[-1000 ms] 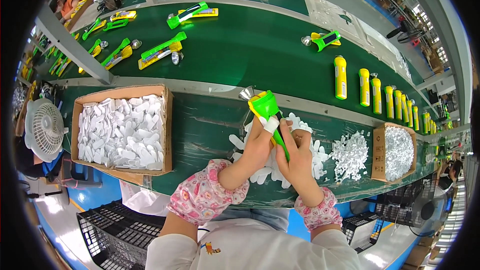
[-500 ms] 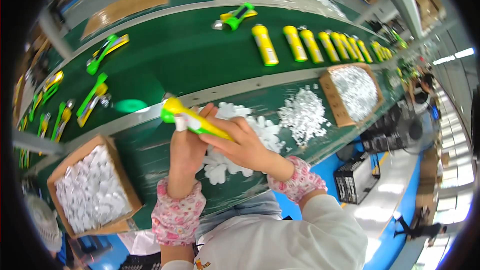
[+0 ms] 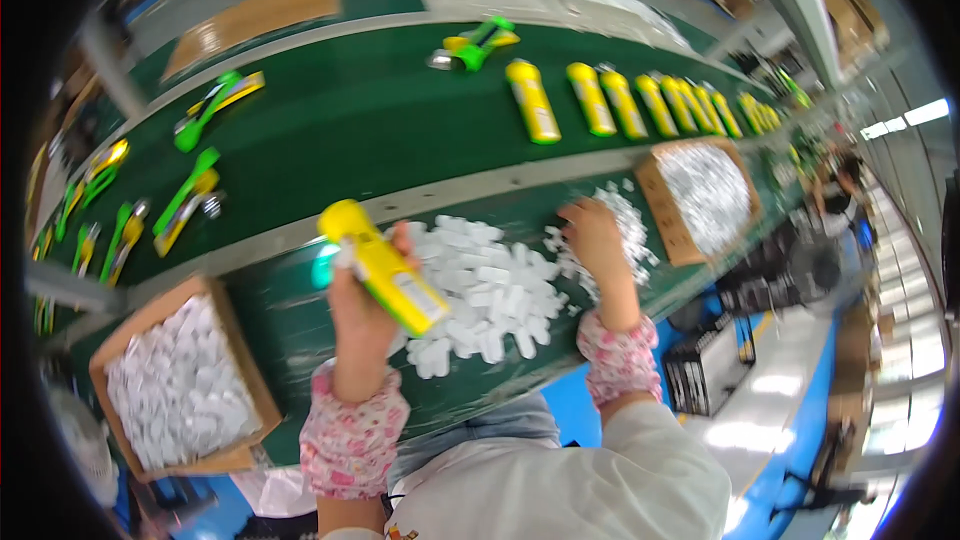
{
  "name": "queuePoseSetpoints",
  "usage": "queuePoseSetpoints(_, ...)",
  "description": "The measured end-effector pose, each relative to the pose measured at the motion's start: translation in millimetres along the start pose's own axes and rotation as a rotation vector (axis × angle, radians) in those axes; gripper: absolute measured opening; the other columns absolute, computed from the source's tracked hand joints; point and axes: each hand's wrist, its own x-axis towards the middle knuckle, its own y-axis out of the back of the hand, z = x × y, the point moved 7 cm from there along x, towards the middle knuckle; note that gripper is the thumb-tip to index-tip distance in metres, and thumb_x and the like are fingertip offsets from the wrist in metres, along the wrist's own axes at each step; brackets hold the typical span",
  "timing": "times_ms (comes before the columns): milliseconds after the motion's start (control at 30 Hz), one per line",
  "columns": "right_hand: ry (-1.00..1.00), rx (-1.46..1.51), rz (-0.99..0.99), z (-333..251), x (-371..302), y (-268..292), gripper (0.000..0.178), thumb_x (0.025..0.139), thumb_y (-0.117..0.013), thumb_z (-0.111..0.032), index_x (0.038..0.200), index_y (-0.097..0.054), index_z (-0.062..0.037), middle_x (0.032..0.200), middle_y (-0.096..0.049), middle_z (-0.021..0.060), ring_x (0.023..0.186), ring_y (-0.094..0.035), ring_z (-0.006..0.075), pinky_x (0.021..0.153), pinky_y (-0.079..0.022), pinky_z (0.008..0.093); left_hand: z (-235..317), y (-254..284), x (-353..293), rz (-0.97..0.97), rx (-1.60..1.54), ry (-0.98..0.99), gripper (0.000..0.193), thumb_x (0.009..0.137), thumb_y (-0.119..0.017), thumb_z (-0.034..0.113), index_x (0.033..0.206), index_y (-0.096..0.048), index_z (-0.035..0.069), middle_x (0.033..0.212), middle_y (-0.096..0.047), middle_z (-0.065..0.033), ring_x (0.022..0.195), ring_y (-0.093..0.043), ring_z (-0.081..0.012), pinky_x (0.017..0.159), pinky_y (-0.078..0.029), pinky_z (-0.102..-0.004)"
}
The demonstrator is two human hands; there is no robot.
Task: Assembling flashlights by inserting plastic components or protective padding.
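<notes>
My left hand (image 3: 362,305) is closed around a yellow-and-green flashlight (image 3: 385,270), tilted with its far end up and to the left. A pale label shows on its side. My right hand (image 3: 597,240) dips into a heap of tiny white pieces (image 3: 632,225), its fingers bent down and pressed together. What they pinch, if anything, is too small to make out. Between my hands spreads a loose pile of flat white tabs (image 3: 490,285) on the green bench (image 3: 310,330). A small cyan glow shows beside my left hand.
A carton of white tabs (image 3: 255,380) stands at the left, another carton (image 3: 668,210) of small white pieces at the right. Beyond a pale rail, the green belt (image 3: 370,120) carries several yellow tubes (image 3: 533,105) and green-and-yellow parts (image 3: 485,40). A person (image 3: 840,185) is at the far right.
My right hand has let go of the flashlight and moved right, down to the heap of tiny white pieces. My left hand keeps the flashlight, which now tilts more steeply.
</notes>
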Motion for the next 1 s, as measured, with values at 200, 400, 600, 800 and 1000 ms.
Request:
queuePoseSetpoints(200,0.195,0.057,0.054,-9.6,-21.3,13.6,0.029,0.07,-0.055,0.001,0.096,-0.067,-0.0047,0.097,-0.063,0.0143,0.096,-0.056,0.0354,0.084,-0.047,0.043,-45.1,11.9,13.6,-0.067,-0.006,0.046,0.047,0.093,-0.057,0.041,0.124,-0.05,0.007,0.105,-0.062,-0.0069,0.096,-0.062,-0.0215,0.088,-0.051,-0.0382)
queuePoseSetpoints(400,0.293,-0.101,0.111,-24.5,-28.6,12.9,0.025,0.071,-0.056,0.001,0.092,-0.068,-0.001,0.086,-0.058,0.0154,0.091,-0.055,0.0353,0.077,-0.047,0.0432,-53.9,-5.4,2.8,0.013,-0.093,0.101,0.04,0.102,-0.042,0.033,0.129,-0.043,0.004,0.114,-0.059,-0.0134,0.104,-0.061,-0.0254,0.09,-0.051,-0.04)
queuePoseSetpoints(600,0.244,-0.02,0.049,-31.4,-20.7,9.8,0.028,0.076,-0.054,0.005,0.1,-0.067,0.0006,0.089,-0.057,0.0163,0.091,-0.055,0.0348,0.078,-0.047,0.0422,-46.2,-15.0,-0.1,-0.018,0.059,0.118,0.043,0.101,-0.042,0.036,0.135,-0.041,0.01,0.125,-0.054,-0.0121,0.116,-0.055,-0.0239,0.095,-0.05,-0.0413)
queuePoseSetpoints(800,0.128,-0.123,0.08,-36.8,-24.9,-7.0,0.013,0.08,-0.057,0.001,0.091,-0.063,0.001,0.088,-0.055,0.0154,0.084,-0.057,0.0343,0.071,-0.047,0.0431,-46.2,-8.3,3.7,-0.035,0.054,0.109,0.04,0.101,-0.044,0.03,0.135,-0.04,0.01,0.127,-0.053,-0.0129,0.119,-0.054,-0.0255,0.095,-0.05,-0.0434)
queuePoseSetpoints(1000,0.078,0.249,0.043,-38.4,-16.4,15.8,0.011,0.078,-0.061,0.004,0.087,-0.058,-0.0015,0.08,-0.054,0.0122,0.07,-0.056,0.0258,0.061,-0.046,0.0353,-53.4,-12.8,-7.2,-0.087,0.072,0.083,0.041,0.099,-0.049,0.025,0.135,-0.04,0.007,0.126,-0.053,-0.0147,0.119,-0.054,-0.0275,0.098,-0.048,-0.0451)
